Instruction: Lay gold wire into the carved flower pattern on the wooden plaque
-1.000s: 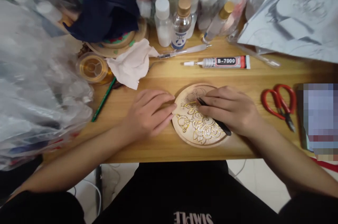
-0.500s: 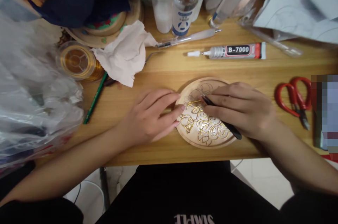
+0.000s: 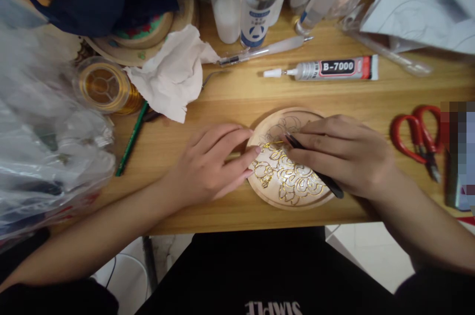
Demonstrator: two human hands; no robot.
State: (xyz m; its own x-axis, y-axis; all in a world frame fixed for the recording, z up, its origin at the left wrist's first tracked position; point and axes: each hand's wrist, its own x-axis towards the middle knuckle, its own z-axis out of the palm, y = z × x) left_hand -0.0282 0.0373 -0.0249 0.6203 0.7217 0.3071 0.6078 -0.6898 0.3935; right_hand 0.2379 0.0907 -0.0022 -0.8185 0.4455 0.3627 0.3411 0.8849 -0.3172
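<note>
A round wooden plate (image 3: 272, 195) lies near the table's front edge, with a flower drawing on it partly outlined in gold wire (image 3: 297, 176). My right hand (image 3: 343, 154) is over the plate's right side, its fingers closed on black tweezers (image 3: 328, 183) whose tips are by a gold wire piece near the upper middle of the drawing. At the left rim rests my left hand (image 3: 217, 161), fingers apart, the fingertips touching the plate and the edge of the design. It holds nothing that I can see.
Behind the plate lie a B-7000 glue tube (image 3: 337, 68), a pen (image 3: 267, 51) and bottles (image 3: 259, 5). Crumpled tissue (image 3: 174, 75), a gold wire spool (image 3: 106, 86), a green pencil (image 3: 131, 141) and plastic bags (image 3: 48, 146) are left. Red-handled pliers (image 3: 419, 139) lie right.
The view has shifted slightly. The tweezers in my right hand have moved a little, and the gold wire piece near their tips lies slightly differently. My left hand has stayed at the rim.
</note>
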